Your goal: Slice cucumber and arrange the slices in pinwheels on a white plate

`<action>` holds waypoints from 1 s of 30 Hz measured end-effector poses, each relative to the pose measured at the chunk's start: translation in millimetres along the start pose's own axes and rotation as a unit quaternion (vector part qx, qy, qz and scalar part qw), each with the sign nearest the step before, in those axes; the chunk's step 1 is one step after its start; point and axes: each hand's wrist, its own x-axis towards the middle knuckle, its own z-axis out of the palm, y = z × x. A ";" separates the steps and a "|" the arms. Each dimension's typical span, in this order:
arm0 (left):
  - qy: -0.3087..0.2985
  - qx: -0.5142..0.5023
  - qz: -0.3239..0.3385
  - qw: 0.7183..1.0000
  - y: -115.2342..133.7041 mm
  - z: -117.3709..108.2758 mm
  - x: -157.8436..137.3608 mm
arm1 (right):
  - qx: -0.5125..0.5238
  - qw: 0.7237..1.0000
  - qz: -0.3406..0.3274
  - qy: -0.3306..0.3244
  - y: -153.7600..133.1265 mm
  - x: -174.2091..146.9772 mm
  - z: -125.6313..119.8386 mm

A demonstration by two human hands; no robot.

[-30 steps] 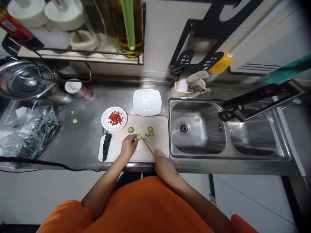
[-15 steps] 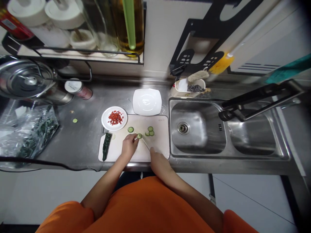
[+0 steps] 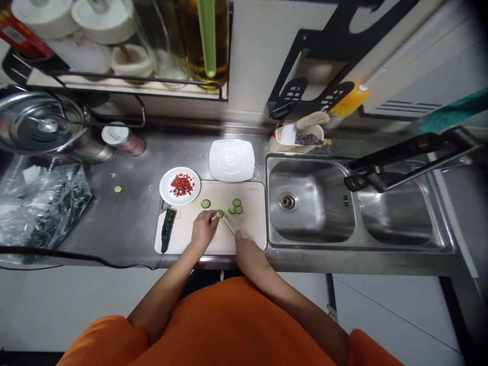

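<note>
Over the white cutting board (image 3: 247, 239), my left hand (image 3: 203, 232) pinches a cucumber slice (image 3: 219, 214) between thumb and fingers. My right hand (image 3: 249, 254) is closed round the handle of a knife (image 3: 229, 225), whose thin blade points up and left to the slice. Whether the edge is in the slice or only beside it, I cannot tell. Another cucumber slice (image 3: 205, 204) lies behind my left hand, and several cut cucumber pieces (image 3: 237, 209) lie at the board's right. A dark green length of cucumber (image 3: 166, 231) rests along the left edge.
A small plate (image 3: 165, 187) of red berries overlaps the board's back left corner. Behind the board stands a white square dish (image 3: 231, 160). A double sink (image 3: 312, 203) adjoins on the right; a plastic bag of greens (image 3: 49, 213) and a lidded pot (image 3: 46, 127) are left.
Hardly anything differs. Both hands, the slice and the knife keep almost the same place; the whole view has shifted very slightly.
</note>
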 end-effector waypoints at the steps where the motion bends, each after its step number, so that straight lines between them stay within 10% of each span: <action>1: 0.000 0.001 0.000 1.000 0.2 -0.2 0.1 | 0.002 1.000 -0.002 -0.001 -0.1 0.0 0.2; 30: 0.002 -0.053 -0.076 0.996 6.5 -9.1 7.1 | 0.014 1.000 0.014 -0.019 20.6 -14.3 13.7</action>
